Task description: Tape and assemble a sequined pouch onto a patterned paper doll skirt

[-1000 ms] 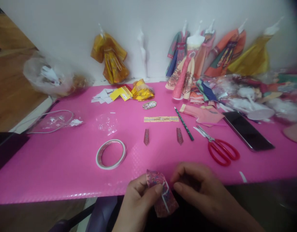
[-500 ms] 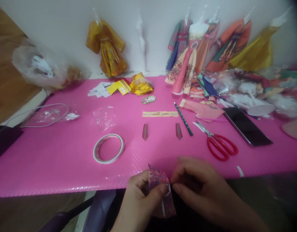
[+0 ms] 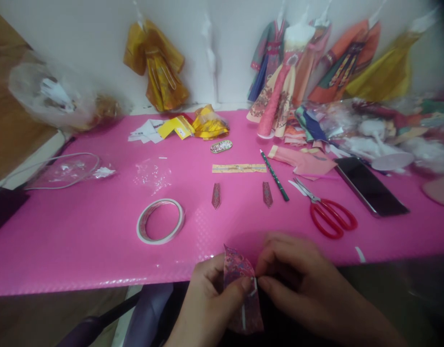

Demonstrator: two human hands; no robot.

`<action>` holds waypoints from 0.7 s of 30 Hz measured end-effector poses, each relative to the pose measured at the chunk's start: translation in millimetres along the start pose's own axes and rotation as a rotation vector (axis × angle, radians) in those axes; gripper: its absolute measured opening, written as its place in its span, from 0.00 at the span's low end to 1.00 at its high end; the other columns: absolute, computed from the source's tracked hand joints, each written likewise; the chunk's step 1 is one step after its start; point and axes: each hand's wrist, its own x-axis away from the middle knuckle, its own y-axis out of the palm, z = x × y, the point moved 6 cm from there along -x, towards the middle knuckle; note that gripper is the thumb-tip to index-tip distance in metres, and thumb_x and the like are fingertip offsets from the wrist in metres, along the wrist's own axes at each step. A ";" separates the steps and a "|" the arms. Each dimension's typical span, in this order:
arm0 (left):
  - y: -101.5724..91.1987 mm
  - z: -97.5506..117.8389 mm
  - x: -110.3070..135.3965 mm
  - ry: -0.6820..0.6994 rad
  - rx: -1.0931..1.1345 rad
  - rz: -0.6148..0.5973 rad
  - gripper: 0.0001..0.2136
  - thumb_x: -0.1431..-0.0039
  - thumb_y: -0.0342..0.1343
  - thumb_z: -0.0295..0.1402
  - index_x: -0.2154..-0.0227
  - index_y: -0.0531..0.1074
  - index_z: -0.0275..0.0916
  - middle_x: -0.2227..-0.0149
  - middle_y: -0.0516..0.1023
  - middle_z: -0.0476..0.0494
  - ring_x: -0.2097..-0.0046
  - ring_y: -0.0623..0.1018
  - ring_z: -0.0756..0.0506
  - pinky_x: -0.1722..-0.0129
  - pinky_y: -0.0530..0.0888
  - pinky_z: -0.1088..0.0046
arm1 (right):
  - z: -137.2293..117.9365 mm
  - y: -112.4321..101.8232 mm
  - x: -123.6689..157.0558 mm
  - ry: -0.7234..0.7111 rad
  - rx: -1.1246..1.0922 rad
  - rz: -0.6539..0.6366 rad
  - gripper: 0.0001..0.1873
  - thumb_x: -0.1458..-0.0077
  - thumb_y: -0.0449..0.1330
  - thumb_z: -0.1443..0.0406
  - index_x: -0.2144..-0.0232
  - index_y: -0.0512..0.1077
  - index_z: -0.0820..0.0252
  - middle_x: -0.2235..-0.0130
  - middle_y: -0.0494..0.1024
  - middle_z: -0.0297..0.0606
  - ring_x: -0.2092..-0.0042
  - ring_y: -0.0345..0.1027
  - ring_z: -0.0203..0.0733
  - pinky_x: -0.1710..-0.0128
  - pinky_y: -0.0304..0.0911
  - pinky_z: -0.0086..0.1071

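Note:
Below the table's front edge, my left hand (image 3: 211, 299) pinches a purple-and-pink patterned piece (image 3: 240, 265) of paper or cloth between thumb and fingers. Two narrow white strips show on it, one low in the middle and one by its right edge. My right hand (image 3: 297, 279) has thumb and forefinger closed together at that right edge, close to the strip there; what they grip is too small to make out. On the table ahead lie two small dark red patterned pointed pieces (image 3: 216, 196) and a roll of white tape (image 3: 142, 231).
Red-handled scissors (image 3: 332, 219), a green pencil (image 3: 275, 177) and a phone (image 3: 373, 188) lie to the right. A yellow strip (image 3: 239, 168) and a speckled oval case (image 3: 221, 146) are mid-table. Doll dresses (image 3: 159, 67) stand along the wall; plastic bags (image 3: 48, 96) sit at left.
The view has shifted slightly. Both hands stay at the patterned piece, with the right fingertips still at its edge; the white strip there shows a little more.

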 end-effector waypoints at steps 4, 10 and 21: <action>-1.7 -1.3 0.6 0.022 -0.007 -0.006 0.09 0.52 0.65 0.36 0.74 0.75 0.35 0.75 0.75 0.48 0.72 0.71 0.49 0.72 0.69 0.75 | -2.1 -0.1 -1.1 -0.008 0.000 0.009 0.10 0.52 0.59 0.78 0.75 0.68 0.59 0.73 0.69 0.29 0.69 0.63 0.33 0.71 0.54 0.27; 0.5 0.4 0.8 0.019 -0.006 -0.019 0.08 0.52 0.63 0.35 0.74 0.75 0.35 0.75 0.74 0.48 0.72 0.71 0.49 0.71 0.69 0.75 | -1.0 1.4 -0.6 -0.015 0.001 0.002 0.09 0.52 0.60 0.77 0.76 0.67 0.59 0.73 0.69 0.29 0.70 0.63 0.32 0.72 0.54 0.26; 1.3 -0.2 0.0 0.013 -0.025 -0.022 0.07 0.52 0.63 0.34 0.75 0.74 0.35 0.76 0.74 0.48 0.72 0.70 0.49 0.72 0.68 0.75 | -1.0 0.5 -0.9 -0.018 0.005 -0.002 0.10 0.52 0.60 0.77 0.75 0.67 0.59 0.72 0.69 0.28 0.68 0.64 0.32 0.70 0.56 0.26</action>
